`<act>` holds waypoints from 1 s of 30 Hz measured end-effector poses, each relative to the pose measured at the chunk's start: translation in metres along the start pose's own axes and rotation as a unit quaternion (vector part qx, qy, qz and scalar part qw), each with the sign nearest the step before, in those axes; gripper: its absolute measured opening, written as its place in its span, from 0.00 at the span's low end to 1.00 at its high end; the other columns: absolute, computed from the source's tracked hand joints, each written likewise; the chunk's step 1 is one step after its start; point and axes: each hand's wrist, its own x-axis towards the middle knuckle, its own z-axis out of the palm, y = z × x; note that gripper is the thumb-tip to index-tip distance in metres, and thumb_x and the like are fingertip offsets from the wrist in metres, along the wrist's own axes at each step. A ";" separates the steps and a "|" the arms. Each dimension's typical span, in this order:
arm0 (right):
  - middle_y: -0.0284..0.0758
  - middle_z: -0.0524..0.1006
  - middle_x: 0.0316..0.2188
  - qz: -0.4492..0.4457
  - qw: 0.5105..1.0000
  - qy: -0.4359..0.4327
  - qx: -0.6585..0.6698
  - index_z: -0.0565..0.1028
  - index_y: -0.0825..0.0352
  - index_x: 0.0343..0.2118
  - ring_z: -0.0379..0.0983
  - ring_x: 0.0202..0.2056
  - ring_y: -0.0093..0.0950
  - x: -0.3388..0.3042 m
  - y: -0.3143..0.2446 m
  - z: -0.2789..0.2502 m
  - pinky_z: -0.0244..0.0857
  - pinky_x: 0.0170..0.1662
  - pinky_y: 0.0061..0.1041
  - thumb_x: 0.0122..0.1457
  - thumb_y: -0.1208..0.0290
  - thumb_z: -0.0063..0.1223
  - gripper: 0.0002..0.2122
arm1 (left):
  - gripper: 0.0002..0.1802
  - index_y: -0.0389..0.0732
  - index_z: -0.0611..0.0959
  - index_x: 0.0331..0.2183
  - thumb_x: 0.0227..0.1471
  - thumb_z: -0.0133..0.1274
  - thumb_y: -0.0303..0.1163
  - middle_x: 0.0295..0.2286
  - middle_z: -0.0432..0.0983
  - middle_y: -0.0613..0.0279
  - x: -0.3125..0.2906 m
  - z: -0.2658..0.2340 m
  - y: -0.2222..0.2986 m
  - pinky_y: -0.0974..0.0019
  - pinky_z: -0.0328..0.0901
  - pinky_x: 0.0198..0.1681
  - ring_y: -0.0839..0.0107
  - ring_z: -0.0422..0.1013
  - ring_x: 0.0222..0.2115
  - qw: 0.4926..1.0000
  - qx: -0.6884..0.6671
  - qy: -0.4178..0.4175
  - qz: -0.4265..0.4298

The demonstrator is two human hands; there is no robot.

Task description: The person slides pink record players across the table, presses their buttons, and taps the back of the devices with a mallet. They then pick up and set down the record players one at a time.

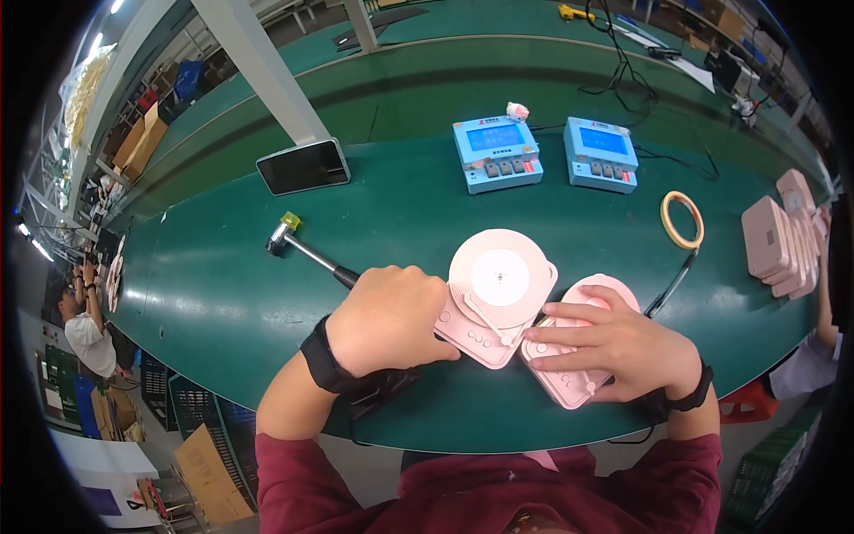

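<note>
Two pink devices shaped like small record players are side by side at the near middle of the green table. My left hand (391, 316) is closed on the left edge of the first record-player-shaped device (471, 334), its thumb at the near edge and the other fingertips hidden. That device has a round pink disc (500, 278) with a white centre, a small tone arm and a row of round buttons. Over the second record-player-shaped device (556, 378) lies my right hand (623, 347), fingers spread across its top and thumb by its near edge.
A hammer (307, 251) lies beyond my left hand. Farther back stand a dark-screened device (304, 167) and two blue boxes with screens (498, 153). Right of them are a tape roll (682, 220), a pen (672, 283) and stacked pink devices (778, 245). People sit at both sides.
</note>
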 end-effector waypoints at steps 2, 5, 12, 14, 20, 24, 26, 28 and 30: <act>0.27 0.62 0.61 -0.018 1.000 -0.001 -0.013 0.71 0.51 0.53 0.55 0.61 0.36 -0.002 0.001 0.000 0.50 0.58 0.50 0.32 0.69 0.69 0.37 | 0.28 0.32 0.78 0.19 0.35 0.64 0.52 0.17 0.74 0.47 0.002 0.001 0.001 0.59 0.69 0.27 0.51 0.74 0.22 1.000 0.004 -0.003 -0.005; 0.29 0.61 0.61 -0.023 0.999 0.020 -0.031 0.71 0.52 0.53 0.55 0.62 0.36 -0.005 0.005 -0.002 0.49 0.59 0.49 0.32 0.67 0.69 0.36 | 0.28 0.32 0.79 0.18 0.34 0.65 0.51 0.17 0.74 0.47 0.003 0.001 0.002 0.59 0.69 0.28 0.51 0.74 0.23 1.000 0.013 -0.010 -0.016; 0.36 0.63 0.59 0.087 0.978 0.148 -0.115 0.73 0.54 0.50 0.57 0.60 0.40 -0.012 0.022 -0.017 0.49 0.59 0.48 0.27 0.63 0.72 0.37 | 0.29 0.31 0.79 0.17 0.34 0.65 0.53 0.16 0.74 0.47 0.001 -0.003 0.004 0.59 0.69 0.26 0.50 0.74 0.21 0.999 0.010 -0.019 -0.024; 0.39 0.64 0.59 0.116 0.968 0.194 -0.105 0.74 0.57 0.49 0.57 0.60 0.42 -0.014 0.036 -0.014 0.49 0.60 0.45 0.25 0.59 0.72 0.39 | 0.30 0.31 0.79 0.17 0.35 0.64 0.54 0.16 0.74 0.47 0.001 -0.001 0.005 0.59 0.69 0.26 0.50 0.74 0.21 1.000 0.011 -0.010 -0.022; 0.41 0.64 0.58 0.206 0.940 0.271 -0.001 0.72 0.60 0.51 0.57 0.59 0.45 -0.024 0.069 -0.003 0.48 0.62 0.39 0.22 0.58 0.74 0.43 | 0.27 0.35 0.80 0.19 0.37 0.63 0.54 0.17 0.76 0.52 0.001 0.000 0.016 0.60 0.69 0.26 0.57 0.76 0.22 0.999 0.022 -0.014 -0.039; 0.43 0.60 0.60 0.187 0.940 0.258 0.120 0.68 0.63 0.55 0.54 0.61 0.44 -0.024 0.071 -0.004 0.46 0.63 0.36 0.23 0.57 0.74 0.47 | 0.31 0.33 0.79 0.16 0.42 0.58 0.56 0.14 0.73 0.50 0.002 0.011 0.012 0.58 0.68 0.24 0.52 0.74 0.19 0.997 0.023 0.052 -0.042; 0.45 0.56 0.62 0.151 0.945 0.260 0.131 0.64 0.65 0.57 0.51 0.63 0.43 -0.014 0.069 0.001 0.45 0.64 0.37 0.23 0.55 0.75 0.51 | 0.30 0.34 0.79 0.16 0.43 0.58 0.56 0.14 0.73 0.50 0.005 0.017 0.009 0.58 0.68 0.23 0.52 0.74 0.19 0.995 0.018 0.086 -0.053; 0.47 0.55 0.62 0.107 0.951 0.254 0.139 0.63 0.65 0.58 0.50 0.63 0.43 -0.004 0.066 0.008 0.44 0.64 0.37 0.23 0.55 0.75 0.52 | 0.30 0.35 0.79 0.15 0.45 0.56 0.55 0.14 0.72 0.51 0.004 0.022 0.007 0.57 0.67 0.23 0.53 0.73 0.19 0.986 0.012 0.149 -0.077; 0.49 0.51 0.63 0.143 0.938 0.284 0.136 0.61 0.66 0.59 0.47 0.64 0.44 -0.002 0.065 0.019 0.43 0.63 0.37 0.24 0.51 0.73 0.53 | 0.29 0.36 0.79 0.15 0.45 0.56 0.55 0.14 0.72 0.50 0.001 0.025 0.010 0.56 0.67 0.23 0.52 0.73 0.19 0.985 0.007 0.153 -0.077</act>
